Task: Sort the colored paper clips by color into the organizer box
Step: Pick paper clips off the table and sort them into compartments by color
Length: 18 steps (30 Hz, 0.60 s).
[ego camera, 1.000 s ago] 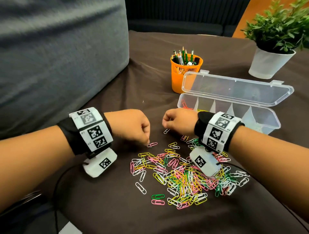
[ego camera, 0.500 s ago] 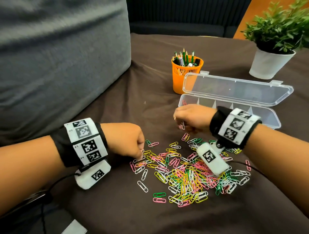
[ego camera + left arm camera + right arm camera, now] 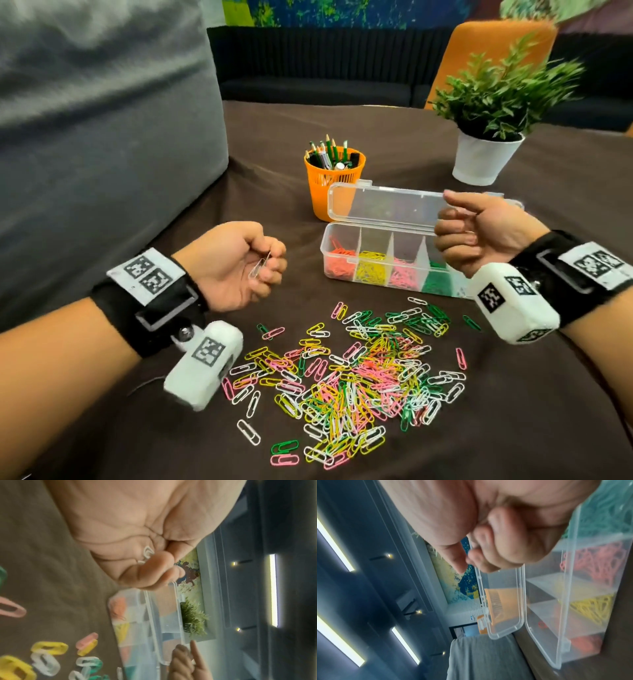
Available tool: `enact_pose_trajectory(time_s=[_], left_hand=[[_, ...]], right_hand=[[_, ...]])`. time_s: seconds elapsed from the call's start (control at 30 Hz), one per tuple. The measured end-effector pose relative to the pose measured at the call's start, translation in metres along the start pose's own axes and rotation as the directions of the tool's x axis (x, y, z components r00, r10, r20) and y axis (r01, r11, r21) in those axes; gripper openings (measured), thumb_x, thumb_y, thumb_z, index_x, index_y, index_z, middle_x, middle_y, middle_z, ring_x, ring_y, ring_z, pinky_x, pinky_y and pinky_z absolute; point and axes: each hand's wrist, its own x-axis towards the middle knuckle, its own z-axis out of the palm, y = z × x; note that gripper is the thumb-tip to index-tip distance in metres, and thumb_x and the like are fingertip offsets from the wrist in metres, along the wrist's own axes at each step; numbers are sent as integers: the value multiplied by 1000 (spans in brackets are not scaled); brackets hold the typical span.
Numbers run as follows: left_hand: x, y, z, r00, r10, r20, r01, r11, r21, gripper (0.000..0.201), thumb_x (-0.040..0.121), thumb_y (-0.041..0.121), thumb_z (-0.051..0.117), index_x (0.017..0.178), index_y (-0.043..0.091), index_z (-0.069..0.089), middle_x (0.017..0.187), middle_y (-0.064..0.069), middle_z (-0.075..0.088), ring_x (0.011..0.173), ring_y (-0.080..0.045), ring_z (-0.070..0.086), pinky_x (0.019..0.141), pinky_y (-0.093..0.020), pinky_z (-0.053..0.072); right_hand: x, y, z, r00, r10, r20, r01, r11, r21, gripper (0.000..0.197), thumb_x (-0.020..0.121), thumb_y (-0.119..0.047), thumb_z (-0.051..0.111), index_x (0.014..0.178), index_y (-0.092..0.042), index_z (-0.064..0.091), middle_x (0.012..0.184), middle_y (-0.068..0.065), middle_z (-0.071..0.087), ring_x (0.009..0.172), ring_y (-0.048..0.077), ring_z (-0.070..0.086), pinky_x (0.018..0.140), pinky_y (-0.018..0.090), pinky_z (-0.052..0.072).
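Note:
A clear organizer box (image 3: 342,236) stands open on the brown cloth, its lid (image 3: 383,205) tilted back. Its compartments hold orange-red (image 3: 339,260), yellow (image 3: 371,272), pink (image 3: 404,275) and green clips (image 3: 435,284); the right end is hidden by my wrist. A mixed pile of clips (image 3: 359,377) lies in front of the box. My left hand (image 3: 267,269), palm turned up left of the box, pinches white clips (image 3: 259,269), also seen as a white clip (image 3: 146,554). My right hand (image 3: 452,222) hovers over the box's right half, fingers curled, thumb out; no clip shows in it (image 3: 488,547).
An orange pencil cup (image 3: 334,178) stands just behind the box's left end. A potted plant (image 3: 486,157) is at the back right. A grey cushion (image 3: 102,137) rises along the left side. Stray clips (image 3: 248,431) lie around the pile's edge.
My right hand left the pile and rose over the box's right half. My left hand lifted off the pile and turned palm up with white clips in it.

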Motion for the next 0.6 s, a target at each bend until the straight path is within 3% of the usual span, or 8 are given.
enact_pose_trajectory(time_s=[0.13, 0.23, 0.33, 0.43, 0.6], left_hand=[[33, 7, 43, 999, 40, -18, -43, 981, -190, 11, 81, 14, 41, 75, 14, 49, 68, -1, 43, 52, -10, 41, 38, -16, 34], [58, 5, 87, 999, 34, 32, -28, 985, -168, 13, 85, 16, 42, 75, 15, 49, 66, 0, 41, 53, -10, 35, 40, -16, 27], [83, 2, 134, 997, 2, 81, 6, 994, -108, 18, 88, 19, 42, 71, 17, 49, 64, 2, 39, 52, -9, 31, 43, -17, 21], [106, 3, 177, 998, -4, 70, 10, 996, -87, 22, 91, 21, 42, 72, 17, 51, 62, 1, 41, 51, -10, 34, 43, -18, 25], [142, 1, 231, 998, 64, -1, -64, 995, -75, 27, 100, 26, 38, 88, 8, 53, 69, -7, 45, 56, -17, 44, 53, -25, 40]], right_hand=[[-12, -3, -25, 992, -72, -106, 64, 995, -72, 33, 78, -18, 55, 56, -22, 31, 42, -8, 17, 30, 6, 17, 34, 15, 7], [-20, -3, -46, 974, -124, -188, 105, 989, -108, 29, 71, -8, 49, 61, -22, 26, 43, -7, 16, 29, 6, 16, 33, 14, 8], [-24, -1, -60, 953, -159, -257, 140, 986, -91, 19, 72, -5, 38, 66, -21, 31, 47, -5, 21, 31, 7, 15, 35, 14, 7], [-16, 1, -68, 855, -303, -422, 245, 951, -187, 17, 81, -1, 35, 72, -15, 41, 59, 6, 41, 37, 9, 21, 35, 14, 12], [3, -3, -64, 760, -418, -498, 274, 900, -339, 25, 92, -14, 45, 69, -12, 51, 58, 5, 41, 40, 14, 28, 38, 21, 21]])
